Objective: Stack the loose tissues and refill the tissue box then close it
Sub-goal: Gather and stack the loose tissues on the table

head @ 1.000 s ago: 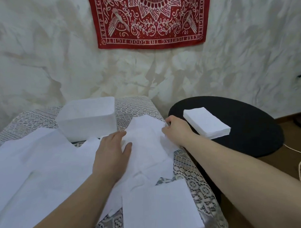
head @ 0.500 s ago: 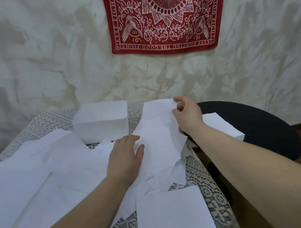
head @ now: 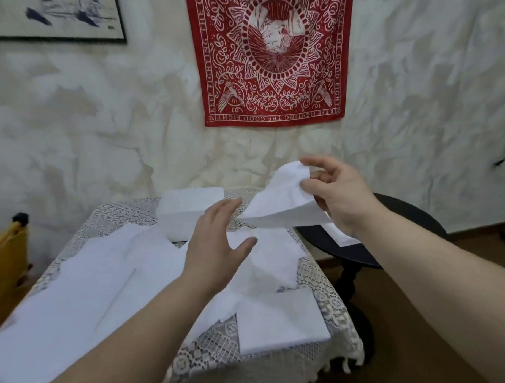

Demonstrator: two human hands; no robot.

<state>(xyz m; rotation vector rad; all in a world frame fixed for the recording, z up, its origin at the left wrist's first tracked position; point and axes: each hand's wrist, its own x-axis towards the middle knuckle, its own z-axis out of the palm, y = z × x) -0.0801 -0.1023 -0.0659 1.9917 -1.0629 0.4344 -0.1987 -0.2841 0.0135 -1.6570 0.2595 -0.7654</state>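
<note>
My right hand [head: 339,197] lifts a single tissue [head: 280,203] clear of the surface [head: 320,277], its top corner pinched in a narrow grip between thumb and fingers, the sheet sagging down and to the left of that grip. My left hand [head: 216,250] hovers just below and left of the raised sheet, grip wide, fingers straight and spread, holding nothing; whether it touches the paper under it I cannot tell.

Beneath my left hand, loose tissues [head: 105,285] lie spread in overlapping sheets across the lace-covered surface, reaching out to the left and back toward me. A neat folded stack [head: 278,319] rests on the lace nearer to me than either grip, below the right hand. The white tissue box [head: 189,210] stands at the far edge of the surface, just beyond my left fingertips and left of the lifted tissue.

Directly under my right wrist, a second white pile [head: 340,237] shows only its edge on the black round side table [head: 412,223], which stands just beside the surface to the right. A red patterned cloth [head: 272,56] hangs on the crumpled white wall [head: 100,125] beyond both hands. A yellow object [head: 6,257] sits far to the left of my left grip.
</note>
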